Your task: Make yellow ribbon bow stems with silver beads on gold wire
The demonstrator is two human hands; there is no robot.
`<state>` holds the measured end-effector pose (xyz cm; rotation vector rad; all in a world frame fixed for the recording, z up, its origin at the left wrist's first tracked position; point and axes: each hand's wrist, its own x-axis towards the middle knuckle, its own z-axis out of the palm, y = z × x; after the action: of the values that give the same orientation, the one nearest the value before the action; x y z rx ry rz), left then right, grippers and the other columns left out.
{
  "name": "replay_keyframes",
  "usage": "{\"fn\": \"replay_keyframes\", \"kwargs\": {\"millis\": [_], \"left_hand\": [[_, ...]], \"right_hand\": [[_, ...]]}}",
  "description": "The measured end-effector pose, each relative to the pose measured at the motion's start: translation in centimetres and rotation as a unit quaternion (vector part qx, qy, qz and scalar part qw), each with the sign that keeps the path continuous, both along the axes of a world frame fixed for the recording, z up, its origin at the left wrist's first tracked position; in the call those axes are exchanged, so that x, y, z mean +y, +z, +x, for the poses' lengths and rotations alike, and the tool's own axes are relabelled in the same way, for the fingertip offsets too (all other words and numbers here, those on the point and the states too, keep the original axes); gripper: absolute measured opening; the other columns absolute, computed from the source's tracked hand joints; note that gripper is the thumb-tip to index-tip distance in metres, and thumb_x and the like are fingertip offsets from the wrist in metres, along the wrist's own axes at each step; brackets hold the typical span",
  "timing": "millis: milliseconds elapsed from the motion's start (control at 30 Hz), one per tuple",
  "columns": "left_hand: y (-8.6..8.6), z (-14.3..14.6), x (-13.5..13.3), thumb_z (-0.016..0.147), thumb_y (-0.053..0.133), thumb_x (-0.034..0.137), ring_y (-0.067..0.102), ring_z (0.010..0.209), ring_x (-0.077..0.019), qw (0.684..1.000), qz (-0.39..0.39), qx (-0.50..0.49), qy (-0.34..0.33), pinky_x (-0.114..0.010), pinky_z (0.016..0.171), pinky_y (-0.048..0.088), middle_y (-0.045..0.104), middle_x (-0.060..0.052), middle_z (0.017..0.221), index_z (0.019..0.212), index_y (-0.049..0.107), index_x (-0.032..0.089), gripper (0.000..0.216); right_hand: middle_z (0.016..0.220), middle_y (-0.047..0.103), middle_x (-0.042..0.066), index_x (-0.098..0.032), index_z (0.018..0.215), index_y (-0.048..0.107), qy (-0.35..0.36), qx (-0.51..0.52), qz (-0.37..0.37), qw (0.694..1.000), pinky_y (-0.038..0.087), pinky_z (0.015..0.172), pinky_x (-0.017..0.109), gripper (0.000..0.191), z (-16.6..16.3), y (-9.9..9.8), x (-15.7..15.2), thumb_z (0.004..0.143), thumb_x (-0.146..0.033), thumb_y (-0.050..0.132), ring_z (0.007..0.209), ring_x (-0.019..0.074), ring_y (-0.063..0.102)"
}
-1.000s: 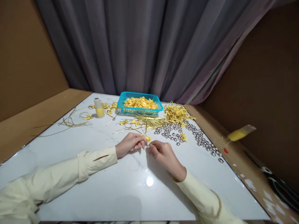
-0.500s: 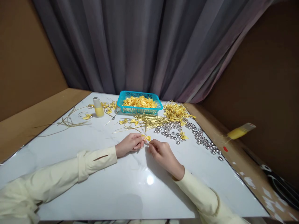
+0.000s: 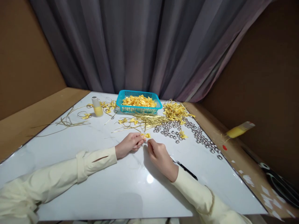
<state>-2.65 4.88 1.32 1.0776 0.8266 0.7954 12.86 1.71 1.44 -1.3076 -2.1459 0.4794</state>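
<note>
The head view looked down on a white, glossy table (image 3: 112, 189) set in a corner, with a grey curtain (image 3: 140, 46) behind it and brown walls on both sides. A wooden ledge ran along the table's left and right edges.

The bow (image 3: 146, 135), small and yellow, was held just above the table's middle, between the two hands. Its long axis ran left to right across the table, with one loop toward each hand. The left hand (image 3: 129, 144) pinched the bow's left end with its fingertips, wrist resting on the table. The right hand (image 3: 161, 157) was closed in a pinch at the bow's right end, fingers curled.

There was one bow in the hands, and one blue basket (image 3: 121, 100) at the far edge, heaped with yellow pieces. One spool (image 3: 96, 107) stood left of the basket. One black tool (image 3: 187, 169) lay just beside the right wrist. Two loose bows lay by the gold wires (image 3: 149, 119), and one among the silver beads (image 3: 201, 138). The beads, wires and the yellow pile (image 3: 175, 112) right of the basket were too many to count.
</note>
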Motion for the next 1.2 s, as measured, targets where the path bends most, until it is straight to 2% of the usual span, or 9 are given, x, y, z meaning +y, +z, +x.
{"fn": "replay_keyframes", "kwargs": {"millis": [933,1200], "left_hand": [[-0.7,0.7,-0.6,0.082,0.051,0.044,0.025,0.038,-0.0035,0.995,0.092,0.042,0.025,-0.018,0.038,0.018,0.029,0.01,0.05,0.069,0.045,0.016,0.032],[-0.5,0.7,-1.5,0.087,0.043,0.039,0.03,0.046,-0.0079,0.97,0.187,0.15,0.033,-0.02,0.044,0.024,0.033,0.007,0.05,0.066,0.041,0.018,0.03]], "right_hand": [[0.053,0.054,0.001,-0.02,0.072,0.041,-0.022,-0.013,0.034,0.999,0.027,0.047,0.023,0.014,-0.5,-0.9,0.1,0.079,-0.011,0.034,0.042,0.0135,0.047],[0.052,0.054,0.001,-0.02,0.07,0.044,-0.037,0.02,0.012,0.999,0.029,0.048,0.023,0.016,-0.4,-0.3,0.6,0.082,-0.016,0.035,0.044,0.0132,0.047]]}}
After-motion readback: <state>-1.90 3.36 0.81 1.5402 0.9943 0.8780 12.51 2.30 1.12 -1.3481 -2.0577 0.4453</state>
